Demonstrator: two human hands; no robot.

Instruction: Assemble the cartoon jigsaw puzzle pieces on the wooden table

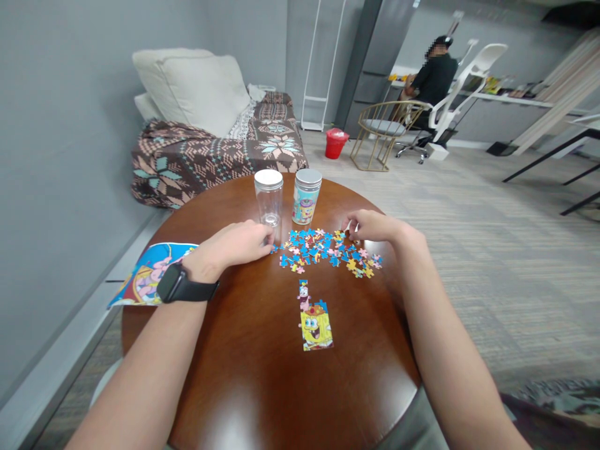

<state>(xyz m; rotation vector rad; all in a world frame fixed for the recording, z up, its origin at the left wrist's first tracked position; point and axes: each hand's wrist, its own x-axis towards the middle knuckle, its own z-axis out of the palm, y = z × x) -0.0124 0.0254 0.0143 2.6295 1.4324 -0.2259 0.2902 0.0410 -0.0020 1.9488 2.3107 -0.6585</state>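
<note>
Loose jigsaw puzzle pieces (309, 249), mostly blue with some pink and yellow, lie in a spread pile on the round table. At the pile's left edge is my left hand (248, 241), its fingers curled, with a blue piece by the fingertips. My right hand (370, 225) bends down over the pile's back right part, thumb and fingers drawn together; whatever they hold is too small to make out. Nearer to me lies a joined puzzle section (317, 328) showing a yellow cartoon face, with a narrow strip of joined pieces (304, 295) reaching up from its left side.
Behind the pile stand a clear lidded jar (269, 203) and a printed jar (304, 203). A colourful printed sheet or bag (150, 275) lies at the left of the table (253, 362). Beyond are a covered sofa (225, 150), a red bin (336, 145) and a seated person (434, 78).
</note>
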